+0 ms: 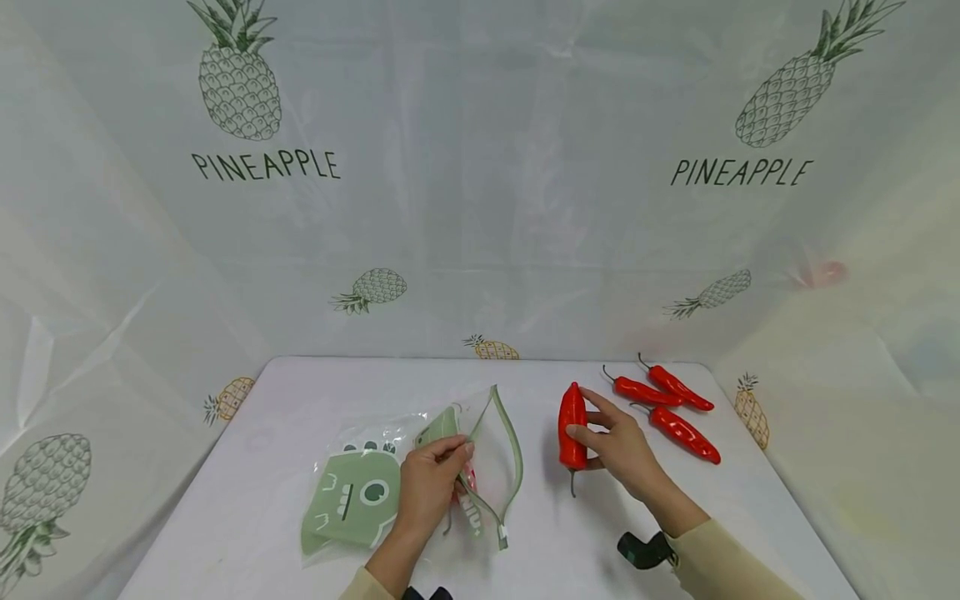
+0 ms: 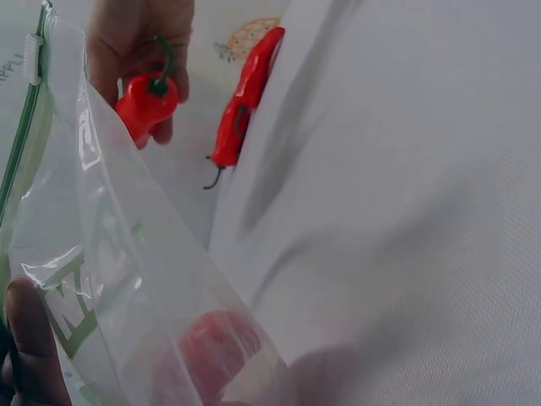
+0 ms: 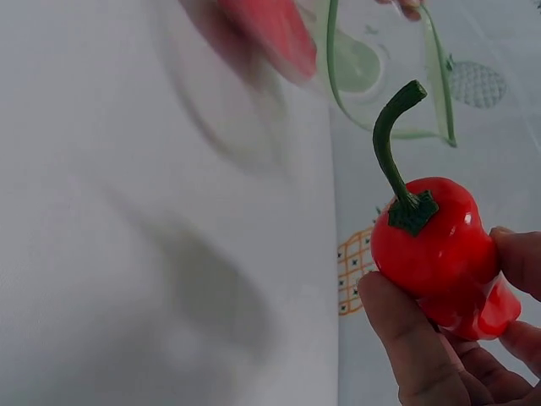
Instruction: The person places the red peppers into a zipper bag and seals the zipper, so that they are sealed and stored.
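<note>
My left hand (image 1: 431, 487) pinches the edge of a clear and green zip bag (image 1: 517, 446), whose mouth gapes toward the right. Inside the bag lies a red chili pepper (image 2: 215, 347), seen through the plastic in the left wrist view. To the right of the opening, my right hand (image 1: 618, 442) grips another red chili pepper (image 1: 572, 427), its green stem pointing down toward me. In the right wrist view this pepper (image 3: 439, 254) sits between thumb and fingers, stem toward the bag mouth. The bag's green face print (image 1: 352, 500) spreads out left of my left hand.
Several loose red peppers (image 1: 682, 433) lie at the back right of the white table (image 1: 300, 392). A pineapple-print sheet (image 1: 480, 208) hangs behind and along both sides. A black device (image 1: 643, 550) is at my right wrist.
</note>
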`<control>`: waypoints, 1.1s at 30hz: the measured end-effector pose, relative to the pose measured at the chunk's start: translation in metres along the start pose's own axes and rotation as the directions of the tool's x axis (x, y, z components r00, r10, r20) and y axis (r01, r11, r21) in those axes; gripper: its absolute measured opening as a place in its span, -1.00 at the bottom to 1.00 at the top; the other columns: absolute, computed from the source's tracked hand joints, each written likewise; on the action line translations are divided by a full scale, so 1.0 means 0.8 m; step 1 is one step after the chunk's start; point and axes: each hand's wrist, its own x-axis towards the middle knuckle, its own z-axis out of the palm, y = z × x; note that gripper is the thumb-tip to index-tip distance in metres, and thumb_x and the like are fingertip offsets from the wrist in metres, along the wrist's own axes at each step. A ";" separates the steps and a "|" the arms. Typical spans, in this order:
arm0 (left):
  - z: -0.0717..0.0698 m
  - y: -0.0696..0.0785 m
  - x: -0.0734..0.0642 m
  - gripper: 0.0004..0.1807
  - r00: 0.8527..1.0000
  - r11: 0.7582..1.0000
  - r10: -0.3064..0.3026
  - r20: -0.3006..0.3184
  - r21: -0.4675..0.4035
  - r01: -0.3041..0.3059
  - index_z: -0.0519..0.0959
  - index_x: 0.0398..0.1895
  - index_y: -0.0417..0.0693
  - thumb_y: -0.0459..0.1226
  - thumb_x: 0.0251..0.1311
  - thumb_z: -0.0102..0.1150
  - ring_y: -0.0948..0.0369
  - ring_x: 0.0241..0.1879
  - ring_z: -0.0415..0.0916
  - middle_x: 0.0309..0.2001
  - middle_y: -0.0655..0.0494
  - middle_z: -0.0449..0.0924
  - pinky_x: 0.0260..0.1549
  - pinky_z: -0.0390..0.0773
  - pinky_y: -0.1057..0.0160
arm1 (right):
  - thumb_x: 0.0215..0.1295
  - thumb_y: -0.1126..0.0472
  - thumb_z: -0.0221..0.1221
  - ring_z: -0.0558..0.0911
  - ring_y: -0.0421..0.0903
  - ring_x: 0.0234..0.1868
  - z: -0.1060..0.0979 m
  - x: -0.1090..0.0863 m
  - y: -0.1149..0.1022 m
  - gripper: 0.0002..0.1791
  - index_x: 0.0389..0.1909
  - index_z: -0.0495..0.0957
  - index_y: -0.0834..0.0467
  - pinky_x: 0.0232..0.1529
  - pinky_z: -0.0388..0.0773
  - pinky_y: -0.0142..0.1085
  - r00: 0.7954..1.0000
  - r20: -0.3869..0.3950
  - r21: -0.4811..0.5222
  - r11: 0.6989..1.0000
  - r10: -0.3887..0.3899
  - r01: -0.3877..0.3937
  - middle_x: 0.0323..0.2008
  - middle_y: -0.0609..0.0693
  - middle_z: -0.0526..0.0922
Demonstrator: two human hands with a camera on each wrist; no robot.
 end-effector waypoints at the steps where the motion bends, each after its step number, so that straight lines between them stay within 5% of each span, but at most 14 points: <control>1: 0.000 0.000 0.000 -0.81 1.000 1.000 0.002 0.000 0.002 -0.002 0.82 -0.08 -0.08 -0.23 0.31 0.45 0.26 -0.66 0.52 -0.41 0.05 0.72 -0.68 0.57 0.37 | 0.33 0.12 0.44 0.55 0.36 0.29 0.001 -0.001 -0.001 -0.08 0.64 0.21 -0.06 -0.25 0.82 -0.06 1.000 0.001 0.001 1.000 -0.002 0.002 0.38 0.34 0.47; 33: 0.004 0.002 0.000 -0.83 1.000 0.999 0.014 0.006 0.040 -0.014 0.83 -0.07 -0.02 -0.22 0.32 0.44 0.24 -0.65 0.53 -0.44 0.11 0.69 -0.71 0.52 0.38 | 0.24 0.20 0.50 0.69 0.16 0.01 0.054 -0.022 -0.042 -0.16 0.54 0.39 0.02 -0.40 0.80 -0.02 0.984 0.171 0.020 0.999 -0.045 0.042 0.20 0.26 0.60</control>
